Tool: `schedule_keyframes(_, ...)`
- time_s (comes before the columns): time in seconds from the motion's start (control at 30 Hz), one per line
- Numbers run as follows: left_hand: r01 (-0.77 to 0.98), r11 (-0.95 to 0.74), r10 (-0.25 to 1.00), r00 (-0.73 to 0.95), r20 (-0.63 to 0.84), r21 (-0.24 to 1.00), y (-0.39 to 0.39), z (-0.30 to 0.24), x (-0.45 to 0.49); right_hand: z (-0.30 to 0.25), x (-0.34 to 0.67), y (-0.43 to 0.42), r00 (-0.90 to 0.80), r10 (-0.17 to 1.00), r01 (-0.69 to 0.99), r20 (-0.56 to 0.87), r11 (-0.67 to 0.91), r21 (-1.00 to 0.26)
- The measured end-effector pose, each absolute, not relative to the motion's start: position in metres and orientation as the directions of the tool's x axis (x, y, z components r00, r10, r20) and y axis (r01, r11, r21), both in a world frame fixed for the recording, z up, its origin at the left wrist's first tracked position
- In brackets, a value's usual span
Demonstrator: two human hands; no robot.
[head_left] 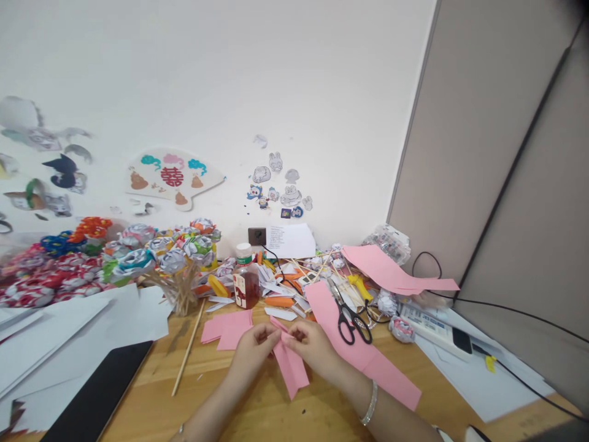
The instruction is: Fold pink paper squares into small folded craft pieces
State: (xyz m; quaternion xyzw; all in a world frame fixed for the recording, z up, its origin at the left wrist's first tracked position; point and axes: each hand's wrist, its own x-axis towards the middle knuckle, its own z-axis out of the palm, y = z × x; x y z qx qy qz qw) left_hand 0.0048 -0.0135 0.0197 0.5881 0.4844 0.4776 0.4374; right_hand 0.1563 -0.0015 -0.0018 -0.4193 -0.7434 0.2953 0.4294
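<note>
Between my two hands is a folded piece of pink paper (291, 367), its creased lower end hanging toward me. My left hand (256, 347) pinches its upper left edge with thumb and fingers. From the other side my right hand (313, 345) grips the same paper near the top, the thumbs close together. Several cut pink paper pieces (227, 328) lie just left of my left hand. Beyond my right hand, black-handled scissors (352, 322) rest on a long pink paper strip (381, 371).
A wooden stick (188, 350) and a black flat panel (99, 393) lie left, near white paper sheets (55, 344). Paper flowers (138, 261) stand behind them. A jar of reddish liquid (246, 282) stands mid-table among paper scraps. At right are a power strip (435, 331) and cables.
</note>
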Motion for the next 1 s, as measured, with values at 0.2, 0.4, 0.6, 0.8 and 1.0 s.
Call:
schedule_keyframes(0.2,0.123,-0.123,0.988,0.108,0.11,0.985,-0.0134,0.02,0.0045,-0.0015,0.1565,-0.0009,-0.284,0.878,0.354,0.386,0.47,-0.809)
schedule_keyframes(0.4,0.118,-0.122,0.985,0.132,0.106,0.985,-0.0125,0.0197,0.0034,-0.0012,0.1559,-0.0005,-0.275,0.884,0.322,0.379,0.456,-0.83)
schedule_keyframes(0.6,0.138,-0.15,0.982,0.133,0.132,0.979,-0.0146,0.0223,0.0034,-0.0034,0.1551,-0.0005,-0.259,0.896,0.322,0.359,0.431,-0.843)
schedule_keyframes(0.8,0.215,-0.208,0.976,0.106,0.189,0.954,-0.0153,0.0217,0.0034,-0.0039,0.1545,-0.0009,-0.268,0.897,0.332,0.352,0.429,-0.84)
schedule_keyframes(1.0,0.207,-0.227,0.97,0.137,0.201,0.952,-0.0151,0.0205,0.0036,-0.0068,0.1543,0.0016,-0.243,0.9,0.347,0.363,0.43,-0.834)
